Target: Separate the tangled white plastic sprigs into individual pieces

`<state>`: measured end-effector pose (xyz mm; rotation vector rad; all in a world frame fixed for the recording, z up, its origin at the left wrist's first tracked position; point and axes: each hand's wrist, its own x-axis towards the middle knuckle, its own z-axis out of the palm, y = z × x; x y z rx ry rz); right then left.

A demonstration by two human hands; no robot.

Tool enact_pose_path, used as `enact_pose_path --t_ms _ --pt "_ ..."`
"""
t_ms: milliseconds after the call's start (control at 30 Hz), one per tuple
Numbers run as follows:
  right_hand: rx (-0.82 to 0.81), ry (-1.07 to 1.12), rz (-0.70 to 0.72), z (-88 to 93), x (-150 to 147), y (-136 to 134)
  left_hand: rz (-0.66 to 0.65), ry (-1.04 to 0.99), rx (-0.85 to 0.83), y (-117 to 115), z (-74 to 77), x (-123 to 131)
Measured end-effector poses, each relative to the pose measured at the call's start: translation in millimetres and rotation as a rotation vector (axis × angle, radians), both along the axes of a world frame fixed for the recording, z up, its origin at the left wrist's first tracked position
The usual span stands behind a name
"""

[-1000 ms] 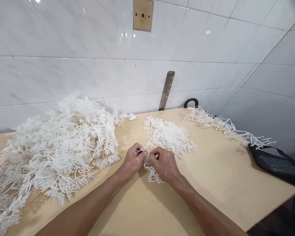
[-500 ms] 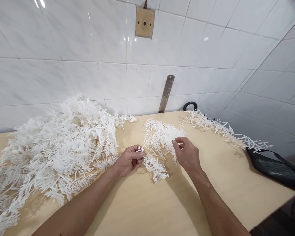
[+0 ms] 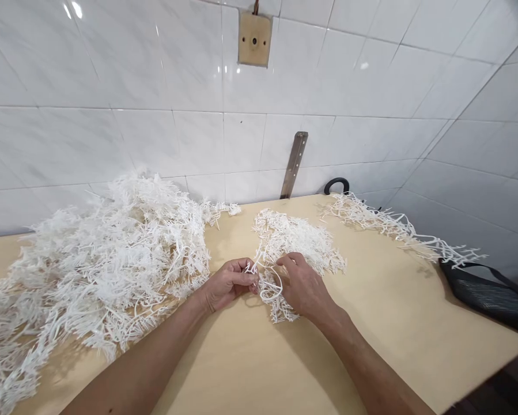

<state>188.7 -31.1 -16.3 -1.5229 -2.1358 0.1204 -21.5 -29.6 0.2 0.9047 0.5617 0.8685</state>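
Pinching a white sprig (image 3: 257,263) in the left hand (image 3: 228,283), seemingly steadying it for the right hand (image 3: 306,290), leaving that grip's state impossible to tell. Holding it between the heap (image 3: 129,253) at nine o'clock and pile (image 3: 304,237) at two.

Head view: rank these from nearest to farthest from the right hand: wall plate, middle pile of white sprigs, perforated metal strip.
From the right hand:
1. Middle pile of white sprigs: just beyond the hand, on the table.
2. Perforated metal strip: past the pile, at the table's far edge.
3. Wall plate: high on the tiled wall.
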Motion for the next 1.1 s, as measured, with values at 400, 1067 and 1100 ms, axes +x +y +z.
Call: enact_pose_path --t_ms 400,1067,1100 --pt "0.354 0.233 -0.143 7.4 7 5 -0.012 0.037 0.016 -1 -0.8 0" --pt "-0.539 0.882 0.152 10.9 -5 -1 -0.285 -0.024 0.110 4 14.6 -30" --pt "-0.600 0.893 0.179 8.8 -7 -1 -0.300 -0.010 0.128 5 17.0 -35"
